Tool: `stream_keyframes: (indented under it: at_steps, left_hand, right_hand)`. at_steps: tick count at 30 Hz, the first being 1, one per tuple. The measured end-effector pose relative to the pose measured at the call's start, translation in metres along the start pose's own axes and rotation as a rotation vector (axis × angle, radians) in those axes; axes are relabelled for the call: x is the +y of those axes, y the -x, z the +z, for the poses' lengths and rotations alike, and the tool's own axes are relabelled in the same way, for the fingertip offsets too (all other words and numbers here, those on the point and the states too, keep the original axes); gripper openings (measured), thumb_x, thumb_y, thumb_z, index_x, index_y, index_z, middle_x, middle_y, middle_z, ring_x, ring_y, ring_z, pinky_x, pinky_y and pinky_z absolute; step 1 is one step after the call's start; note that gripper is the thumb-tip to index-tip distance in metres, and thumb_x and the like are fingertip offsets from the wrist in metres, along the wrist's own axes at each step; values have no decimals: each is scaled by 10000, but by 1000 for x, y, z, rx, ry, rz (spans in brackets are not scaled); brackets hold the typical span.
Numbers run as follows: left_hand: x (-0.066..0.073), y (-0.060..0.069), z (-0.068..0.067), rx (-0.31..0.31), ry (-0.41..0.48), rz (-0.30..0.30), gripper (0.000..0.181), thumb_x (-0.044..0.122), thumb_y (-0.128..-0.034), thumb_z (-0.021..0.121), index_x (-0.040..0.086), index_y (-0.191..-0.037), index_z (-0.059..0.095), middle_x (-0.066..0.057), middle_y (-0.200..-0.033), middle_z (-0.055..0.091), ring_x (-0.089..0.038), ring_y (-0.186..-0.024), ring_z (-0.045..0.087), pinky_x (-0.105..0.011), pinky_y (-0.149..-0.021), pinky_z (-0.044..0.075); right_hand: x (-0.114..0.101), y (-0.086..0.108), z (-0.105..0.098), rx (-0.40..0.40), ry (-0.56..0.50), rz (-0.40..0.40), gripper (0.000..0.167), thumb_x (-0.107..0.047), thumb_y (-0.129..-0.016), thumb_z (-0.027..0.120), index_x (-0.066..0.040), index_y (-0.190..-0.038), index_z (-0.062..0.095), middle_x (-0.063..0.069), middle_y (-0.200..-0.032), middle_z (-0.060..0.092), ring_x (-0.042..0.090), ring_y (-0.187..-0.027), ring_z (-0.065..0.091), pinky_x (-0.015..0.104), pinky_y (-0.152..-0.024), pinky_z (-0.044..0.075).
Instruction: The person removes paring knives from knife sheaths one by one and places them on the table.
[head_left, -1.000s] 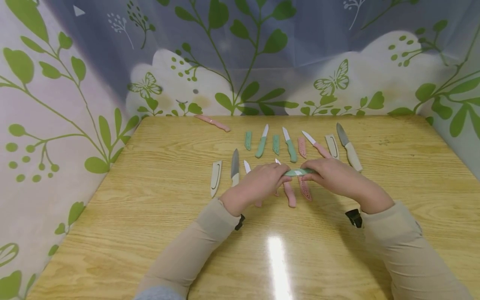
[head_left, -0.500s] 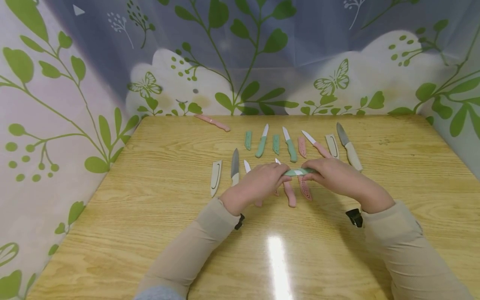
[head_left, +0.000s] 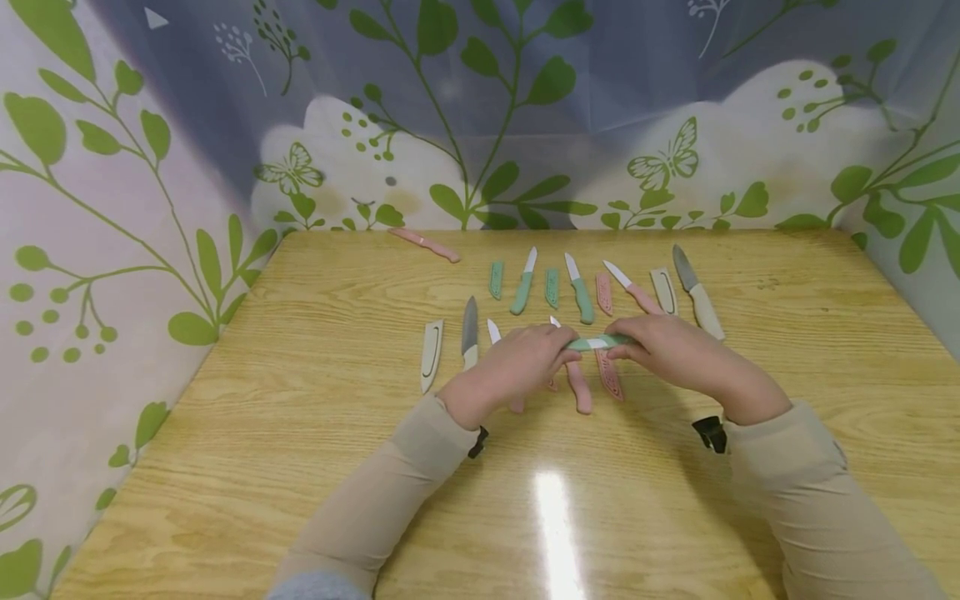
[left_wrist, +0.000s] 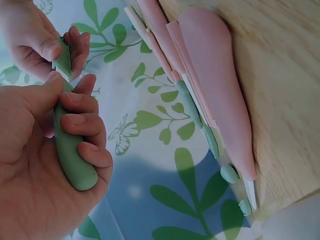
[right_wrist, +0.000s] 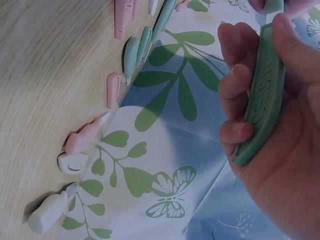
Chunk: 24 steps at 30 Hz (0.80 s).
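My left hand (head_left: 525,358) grips the green handle of a paring knife (left_wrist: 74,150), its fingers curled round it in the left wrist view. In my right hand (head_left: 671,354) is a green sheath (right_wrist: 264,85) with raised lettering, held in curled fingers. Knife and sheath lie end to end above the table, and a short piece of white blade (head_left: 597,342) shows between them; the rest of the blade is hidden. Below the hands lie a pink knife (head_left: 578,390) and a pink sheath (head_left: 611,379). Another pink-handled knife (head_left: 493,332) is partly covered by my left hand.
On the wooden table (head_left: 300,467), a back row holds green knives (head_left: 581,292), green sheaths (head_left: 497,281), a pink knife (head_left: 632,289) and a cream-handled knife (head_left: 699,296). A cream sheath (head_left: 432,357) lies left, and a pink knife (head_left: 424,245) lies near the back edge.
My right hand has shifted very slightly to the right with the sheath, and a little more white blade shows. The left hand stays in nearly the same place.
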<state>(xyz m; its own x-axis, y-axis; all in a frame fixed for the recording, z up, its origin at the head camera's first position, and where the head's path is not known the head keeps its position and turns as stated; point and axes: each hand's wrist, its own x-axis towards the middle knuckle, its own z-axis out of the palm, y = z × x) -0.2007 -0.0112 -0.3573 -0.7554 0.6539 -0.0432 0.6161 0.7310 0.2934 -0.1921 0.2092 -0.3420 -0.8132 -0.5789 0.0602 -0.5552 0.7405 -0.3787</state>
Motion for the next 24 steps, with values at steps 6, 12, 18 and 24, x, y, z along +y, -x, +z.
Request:
stream_keyframes:
  at_steps: [6, 12, 18, 24]
  left_hand:
    - [-1, -1, 0, -2, 2, -5, 336, 336, -1044, 384, 135, -1249, 560, 10, -1038, 642, -123, -923, 610, -265, -800, 493]
    - [-1, -2, 1, -5, 10, -13, 333, 342, -1041, 388, 145, -1245, 564, 17, -1033, 640, -116, -901, 602, -260, -793, 490]
    - [-1, -2, 1, -15, 3, -19, 334, 344, -1042, 385, 146, -1241, 565, 18, -1048, 644, -119, -936, 611, -262, -808, 494]
    - [-1, -2, 0, -23, 12, -38, 343, 354, -1040, 384, 155, -1254, 562, 25, -1048, 641, -115, -942, 610, -260, -806, 492]
  right_hand:
    - [-1, -1, -1, -2, 2, 8, 191, -158, -917, 650, -52, -1072, 687, 107, -1098, 705, 499, -1409, 200, 521, -920, 493]
    - [0, 0, -2, -7, -4, 13, 191, -162, -922, 645, -52, -1074, 684, 117, -1115, 701, 494, -1412, 196, 519, -912, 496]
    - [2, 0, -1, -14, -6, 14, 179, -154, -919, 646, -53, -1063, 683, 107, -1096, 705, 495, -1413, 189, 523, -934, 483]
    - [2, 0, -2, -15, -13, 9, 178, -147, -918, 647, -48, -1061, 683, 110, -1094, 706, 495, -1414, 183, 524, -923, 489]
